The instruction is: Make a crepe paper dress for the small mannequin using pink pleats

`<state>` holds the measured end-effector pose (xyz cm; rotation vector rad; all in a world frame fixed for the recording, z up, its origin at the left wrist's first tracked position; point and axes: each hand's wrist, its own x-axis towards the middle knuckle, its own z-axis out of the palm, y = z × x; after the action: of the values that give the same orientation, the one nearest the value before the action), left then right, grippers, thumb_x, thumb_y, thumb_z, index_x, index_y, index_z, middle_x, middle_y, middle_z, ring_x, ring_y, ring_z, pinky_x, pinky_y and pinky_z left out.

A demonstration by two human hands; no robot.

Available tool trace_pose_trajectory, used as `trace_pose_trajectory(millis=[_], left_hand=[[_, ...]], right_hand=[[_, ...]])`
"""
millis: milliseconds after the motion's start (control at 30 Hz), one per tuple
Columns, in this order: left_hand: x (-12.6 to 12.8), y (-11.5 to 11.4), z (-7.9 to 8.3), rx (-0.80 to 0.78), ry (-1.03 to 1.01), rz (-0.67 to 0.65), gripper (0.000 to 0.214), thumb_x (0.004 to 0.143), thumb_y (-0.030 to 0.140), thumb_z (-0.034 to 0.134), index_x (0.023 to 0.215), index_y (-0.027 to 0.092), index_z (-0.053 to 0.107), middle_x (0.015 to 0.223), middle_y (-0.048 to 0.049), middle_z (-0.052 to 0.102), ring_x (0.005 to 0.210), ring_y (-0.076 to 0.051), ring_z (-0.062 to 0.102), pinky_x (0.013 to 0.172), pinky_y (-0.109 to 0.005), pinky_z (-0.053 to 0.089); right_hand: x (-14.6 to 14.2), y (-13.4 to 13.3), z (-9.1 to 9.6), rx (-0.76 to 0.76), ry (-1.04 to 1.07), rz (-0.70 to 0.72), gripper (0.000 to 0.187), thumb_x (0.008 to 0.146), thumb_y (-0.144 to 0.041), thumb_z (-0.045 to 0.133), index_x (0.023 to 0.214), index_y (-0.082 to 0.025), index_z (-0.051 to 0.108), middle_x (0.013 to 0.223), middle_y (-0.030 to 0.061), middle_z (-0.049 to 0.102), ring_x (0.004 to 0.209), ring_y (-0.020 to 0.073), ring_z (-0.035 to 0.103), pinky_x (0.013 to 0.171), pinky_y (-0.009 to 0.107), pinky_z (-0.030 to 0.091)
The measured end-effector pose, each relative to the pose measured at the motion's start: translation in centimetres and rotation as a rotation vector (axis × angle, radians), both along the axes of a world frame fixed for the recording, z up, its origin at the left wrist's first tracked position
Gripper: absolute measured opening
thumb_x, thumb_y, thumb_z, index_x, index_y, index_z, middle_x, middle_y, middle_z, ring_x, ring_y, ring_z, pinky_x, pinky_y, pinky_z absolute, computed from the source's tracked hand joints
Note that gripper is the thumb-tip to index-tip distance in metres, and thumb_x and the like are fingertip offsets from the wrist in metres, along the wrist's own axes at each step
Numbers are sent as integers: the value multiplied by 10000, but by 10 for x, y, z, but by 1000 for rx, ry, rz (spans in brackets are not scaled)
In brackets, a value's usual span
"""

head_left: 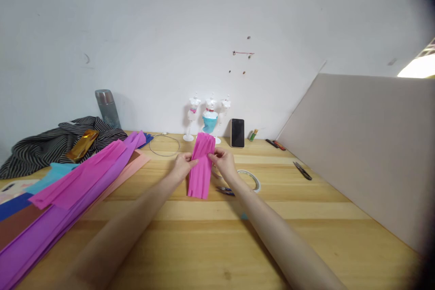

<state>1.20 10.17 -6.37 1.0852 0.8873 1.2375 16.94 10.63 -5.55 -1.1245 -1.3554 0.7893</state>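
Note:
A strip of pink crepe paper [200,176], creased lengthwise, is held upright above the table between both hands. My left hand [184,163] pinches its left edge with the thumb in front. On the opposite edge, my right hand [222,161] pinches the paper the same way. Behind its top stand three small white dress forms; the middle dress form [210,105] wears a light blue wrap and a red band. Beneath my right forearm lie a roll of white tape [257,183] and a pair of thread snips [225,190], both partly hidden.
At left, pink and purple crepe paper sheets [68,217] lie near a striped cloth [41,147] and a flask [108,108]. A phone [237,132] leans on the wall beside a small green bottle [253,135]. Another pair of snips [302,171] lies near the right partition [367,145].

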Motion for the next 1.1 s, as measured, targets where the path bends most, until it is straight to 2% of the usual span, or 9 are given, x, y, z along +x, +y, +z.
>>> trace_pose_trajectory(millis=[100,200,300,367,467,600,733,967,1100], left_hand=[[-1,1,-1,-24,-14,20,294,484,273,858,638,147,642,652,2,681,616,-130,593,646,-237,453],[-4,2,-6,-90,-33,33,410,515,471,832,667,158,615,644,2,657,586,-120,571,586,-224,424],[-6,4,-14,-190,-62,45,567,600,716,656,699,160,597,656,-33,649,576,-137,574,550,-243,415],[-7,6,-18,-235,-78,45,633,632,781,558,704,153,596,674,-58,652,590,-149,585,564,-260,428],[-6,7,-22,-235,-82,35,585,637,724,616,740,148,617,712,-64,666,630,-152,599,602,-263,436],[-3,6,-26,-187,-37,23,379,565,444,809,718,146,630,697,-33,666,607,-130,577,575,-240,392],[-1,7,-30,-158,-7,39,258,546,257,817,639,147,603,615,2,628,570,-110,547,568,-230,383],[-2,7,-31,-138,-15,28,252,542,240,814,616,148,591,592,1,633,555,-116,562,536,-222,384],[-5,3,-21,-112,-50,-46,325,557,326,827,769,136,669,758,-53,716,655,-153,633,591,-243,443]], right_hand=[[1,1,3,-31,99,23,171,581,-309,644,669,-162,644,595,-2,599,508,118,456,499,252,361],[4,2,3,-58,118,21,203,577,-330,676,680,-158,642,571,-8,578,483,105,429,457,236,326],[7,4,-2,-49,98,10,219,583,-339,682,694,-154,647,572,-3,584,471,96,410,433,226,293],[8,6,-6,-36,92,10,212,578,-339,682,681,-158,642,561,-2,585,466,94,405,430,227,293],[10,8,-10,-32,90,-2,199,565,-331,689,660,-163,639,535,-8,578,459,98,409,435,236,309],[11,8,-10,-30,101,-22,181,569,-304,687,673,-160,651,564,-3,602,460,102,418,443,243,325],[10,7,-9,-22,132,-13,180,592,-282,684,716,-153,673,636,14,641,509,120,478,484,254,381],[9,7,-9,-35,112,-6,200,603,-302,681,744,-160,691,664,21,661,523,124,490,482,245,364],[7,3,-3,-49,115,29,204,577,-321,693,699,-160,664,611,10,631,492,109,447,460,237,326]])
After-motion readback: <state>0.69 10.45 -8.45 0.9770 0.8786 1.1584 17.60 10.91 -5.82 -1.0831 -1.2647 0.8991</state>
